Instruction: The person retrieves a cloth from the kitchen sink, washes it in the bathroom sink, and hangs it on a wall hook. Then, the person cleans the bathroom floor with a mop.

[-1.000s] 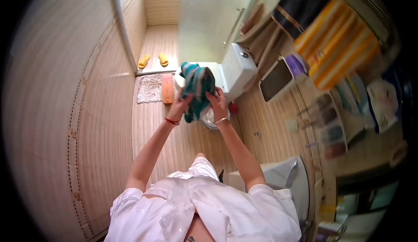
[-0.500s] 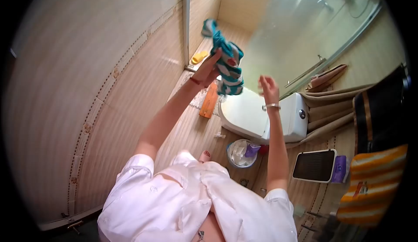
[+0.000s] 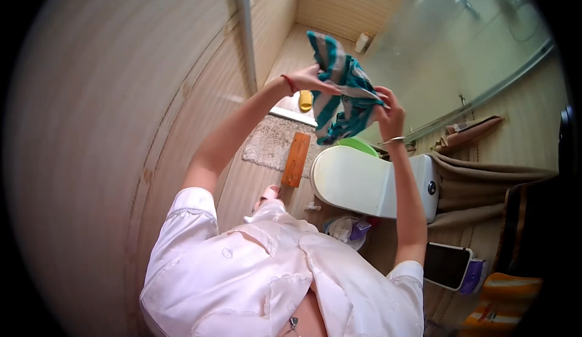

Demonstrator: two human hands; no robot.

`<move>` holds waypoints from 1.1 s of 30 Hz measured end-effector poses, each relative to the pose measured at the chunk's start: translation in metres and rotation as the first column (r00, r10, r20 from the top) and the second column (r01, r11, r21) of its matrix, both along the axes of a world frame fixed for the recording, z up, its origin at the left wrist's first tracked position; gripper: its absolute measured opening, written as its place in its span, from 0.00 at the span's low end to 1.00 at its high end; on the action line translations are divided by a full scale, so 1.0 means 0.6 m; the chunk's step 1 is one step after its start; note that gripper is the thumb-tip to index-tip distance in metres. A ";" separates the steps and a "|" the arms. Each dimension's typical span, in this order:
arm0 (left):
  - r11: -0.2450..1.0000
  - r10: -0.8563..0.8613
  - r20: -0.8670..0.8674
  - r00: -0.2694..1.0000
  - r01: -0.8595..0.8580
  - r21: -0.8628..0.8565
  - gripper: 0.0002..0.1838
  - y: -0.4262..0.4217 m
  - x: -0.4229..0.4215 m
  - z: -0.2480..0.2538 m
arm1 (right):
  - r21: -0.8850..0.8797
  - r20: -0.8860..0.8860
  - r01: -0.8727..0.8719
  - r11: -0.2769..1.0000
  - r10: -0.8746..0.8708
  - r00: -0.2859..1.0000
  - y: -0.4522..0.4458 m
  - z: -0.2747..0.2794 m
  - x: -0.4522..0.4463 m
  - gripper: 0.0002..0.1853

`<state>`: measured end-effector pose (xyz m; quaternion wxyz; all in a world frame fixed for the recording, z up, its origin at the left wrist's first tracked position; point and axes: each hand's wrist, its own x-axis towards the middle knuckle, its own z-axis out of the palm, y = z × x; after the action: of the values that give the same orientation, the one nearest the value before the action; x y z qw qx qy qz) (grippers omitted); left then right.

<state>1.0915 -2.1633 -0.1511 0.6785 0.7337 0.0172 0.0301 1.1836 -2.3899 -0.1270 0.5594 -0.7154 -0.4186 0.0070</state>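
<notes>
A teal-and-white striped cloth (image 3: 356, 114) hangs crumpled in the air between my hands, beyond the toilet's far side. My left hand (image 3: 313, 80) grips its left part, thumb and fingers closed on the fabric. At the cloth's right edge, my right hand (image 3: 390, 112) pinches the material. Folds hide some of the fingertips. Below the cloth stands the white toilet (image 3: 348, 176) with its lid down, and part of a green basin (image 3: 359, 147) shows behind it.
A wooden stool (image 3: 296, 160) stands by a shaggy mat (image 3: 264, 143). Yellow slippers (image 3: 305, 100) lie past the shower threshold. A frosted glass panel (image 3: 424, 64) rises at the right. A waste bin (image 3: 342, 229) sits beside the toilet, and a towel (image 3: 506, 303) hangs lower right.
My right hand has moved up to the cloth and taken hold of its right side. The bunched cloth is now partly spread between both hands. The view has shifted, showing more of the mat.
</notes>
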 end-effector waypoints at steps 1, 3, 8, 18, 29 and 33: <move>0.998 -0.030 -0.032 0.999 0.028 -0.055 0.44 0.024 0.012 -0.011 | -0.100 -0.046 0.062 0.993 -0.067 0.997 -0.011 0.010 0.032 0.13; 0.998 -0.062 -0.097 0.993 0.059 -0.036 0.36 0.086 0.039 -0.063 | 0.033 -0.226 0.049 0.998 -0.040 0.973 -0.037 -0.011 0.131 0.13; 0.988 -0.080 -0.171 0.982 0.100 0.115 0.28 0.207 0.110 -0.182 | 0.539 -0.706 0.036 0.841 0.428 0.564 -0.114 0.033 0.249 0.18; 0.890 -0.456 0.324 0.828 0.432 0.150 0.35 -0.058 0.243 -0.078 | 0.649 -0.722 0.026 0.760 0.605 0.335 -0.029 0.203 0.231 0.12; 0.688 -0.453 0.150 0.879 0.452 -0.568 0.15 -0.211 0.345 -0.024 | 0.018 -0.864 0.238 0.971 -0.105 0.493 -0.156 0.009 0.203 0.21; 0.635 -0.592 0.173 0.787 0.588 -0.501 0.20 -0.249 0.386 -0.039 | -0.272 -0.466 0.233 0.934 -0.339 0.817 -0.185 -0.007 0.209 0.16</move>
<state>1.3231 -2.3124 -0.1748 0.8255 0.4823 -0.2128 -0.2017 1.3091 -2.5010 -0.1314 0.5681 -0.7963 -0.1416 0.1521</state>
